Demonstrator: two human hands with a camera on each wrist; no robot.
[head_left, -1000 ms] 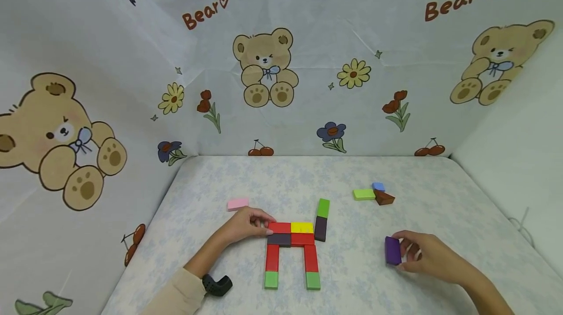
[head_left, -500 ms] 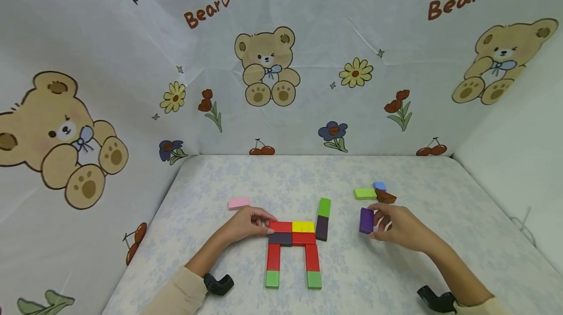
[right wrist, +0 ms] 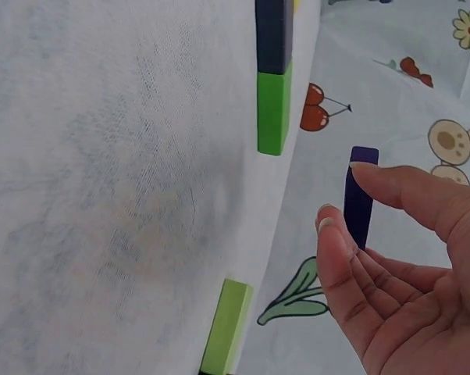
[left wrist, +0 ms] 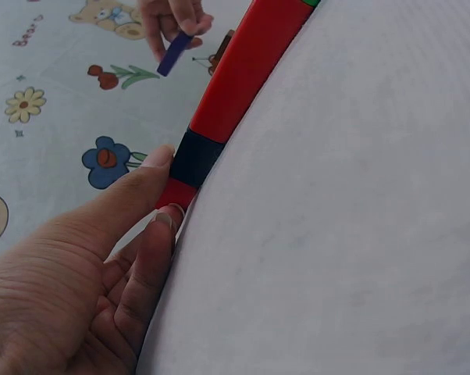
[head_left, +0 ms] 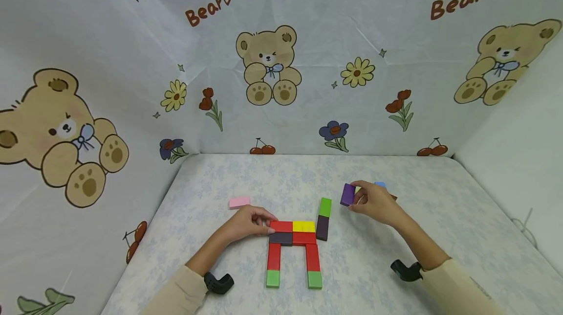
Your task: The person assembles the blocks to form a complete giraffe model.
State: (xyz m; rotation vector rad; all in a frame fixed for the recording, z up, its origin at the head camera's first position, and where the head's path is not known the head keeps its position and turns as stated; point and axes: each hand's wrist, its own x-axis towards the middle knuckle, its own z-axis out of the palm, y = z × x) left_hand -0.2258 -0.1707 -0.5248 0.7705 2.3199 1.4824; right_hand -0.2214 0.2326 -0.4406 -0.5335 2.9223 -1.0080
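My right hand point(head_left: 374, 202) holds a purple block point(head_left: 347, 194) by its right side, between thumb and fingertips, raised above the far right part of the table. My left hand point(head_left: 248, 222) has its thumb and fingertips at the left end of a red block point(head_left: 281, 227), pinching it. This block is the top left one of a flat figure. A yellow block point(head_left: 303, 227) lies to its right, and a dark block point(head_left: 280, 239) and another red block point(head_left: 303, 238) lie below. Two red legs point(head_left: 273, 256) end in green blocks point(head_left: 272, 279).
A green block point(head_left: 325, 207) and dark block point(head_left: 322, 228) stand end to end at the figure's upper right. A pink block point(head_left: 239, 202) lies behind my left hand. Behind my right hand, lime, blue point(head_left: 380, 185) and brown pieces are partly hidden. A bear-printed cloth point(head_left: 308, 124) hangs behind.
My right hand has carried the purple block left and away from me, from the table's right side to near the lime block, tilting it. My left hand has stayed at the figure.
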